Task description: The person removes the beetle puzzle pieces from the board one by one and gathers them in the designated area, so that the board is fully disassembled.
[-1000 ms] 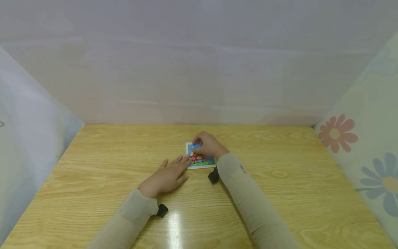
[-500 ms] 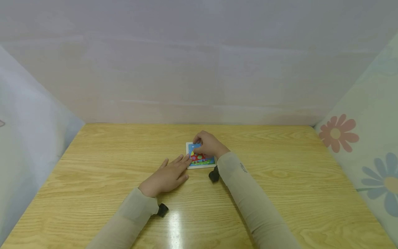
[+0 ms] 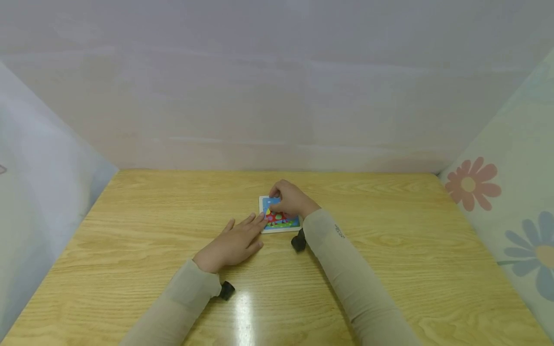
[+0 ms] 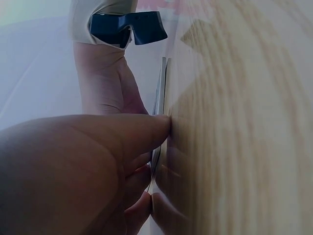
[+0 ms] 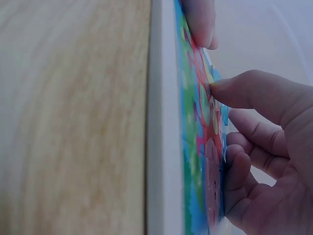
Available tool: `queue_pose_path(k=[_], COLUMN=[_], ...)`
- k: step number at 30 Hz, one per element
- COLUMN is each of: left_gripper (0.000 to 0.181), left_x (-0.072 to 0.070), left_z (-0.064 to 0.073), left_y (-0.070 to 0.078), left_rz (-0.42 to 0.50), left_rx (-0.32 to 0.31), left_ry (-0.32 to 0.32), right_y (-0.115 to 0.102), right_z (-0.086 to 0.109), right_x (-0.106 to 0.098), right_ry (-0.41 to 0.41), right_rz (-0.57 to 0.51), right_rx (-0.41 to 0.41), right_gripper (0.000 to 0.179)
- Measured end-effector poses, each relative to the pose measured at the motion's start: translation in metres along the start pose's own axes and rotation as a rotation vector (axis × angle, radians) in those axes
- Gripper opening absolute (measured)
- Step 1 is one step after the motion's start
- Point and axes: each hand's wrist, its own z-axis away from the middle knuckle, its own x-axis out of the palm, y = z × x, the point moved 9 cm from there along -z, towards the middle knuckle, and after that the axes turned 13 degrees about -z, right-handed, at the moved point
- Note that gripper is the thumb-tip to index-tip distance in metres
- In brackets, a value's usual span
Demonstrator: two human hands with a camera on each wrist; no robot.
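Observation:
A small jigsaw puzzle (image 3: 283, 225) with a white border lies on the table. Its picture is blue with a red spotted figure over green. My left hand (image 3: 231, 242) is stretched flat from the left, its fingertips resting on the puzzle's left edge. Bent over the puzzle, my right hand (image 3: 292, 199) pinches a puzzle piece between thumb and curled fingers. In the right wrist view, the right thumb (image 5: 244, 88) touches the picture near slightly raised blue edges. That hand hides the puzzle's upper right. In the left wrist view, the puzzle (image 4: 163, 88) shows edge-on beyond the left thumb (image 4: 142, 132).
The light wooden table (image 3: 151, 216) runs to a pale back wall (image 3: 242, 96). A side wall with printed flowers (image 3: 472, 184) stands at the right, a pale one (image 3: 43, 168) at the left. Black wrist cameras (image 3: 298, 241) sit under both sleeves.
Both hands keep nearly the same place and pose on the puzzle. The head view has shifted very slightly.

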Motion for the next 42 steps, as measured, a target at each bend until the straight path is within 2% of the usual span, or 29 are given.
queue_pose_path(k=[20, 31, 36, 42], left_gripper=[0.062, 0.063, 0.063, 0.063], left_x=[-0.001, -0.001, -0.001, -0.001], left_z=[0.000, 0.000, 0.001, 0.000], left_y=[0.002, 0.001, 0.000, 0.001], left_rz=[0.004, 0.001, 0.005, 0.012], left_rx=[-0.005, 0.007, 0.000, 0.001], left_ry=[-0.019, 0.000, -0.004, 0.006], right_y=[0.009, 0.005, 0.006, 0.010], right_z=[-0.001, 0.001, 0.004, 0.009], right_x=[0.003, 0.003, 0.001, -0.004], right_ry=[0.007, 0.029, 0.063, 0.126], right_rz=[-0.004, -0.002, -0.097, -0.241], right_rx=[-0.004, 0.026, 0.025, -0.002], right_gripper=[0.033, 0.031, 0.027, 0.012])
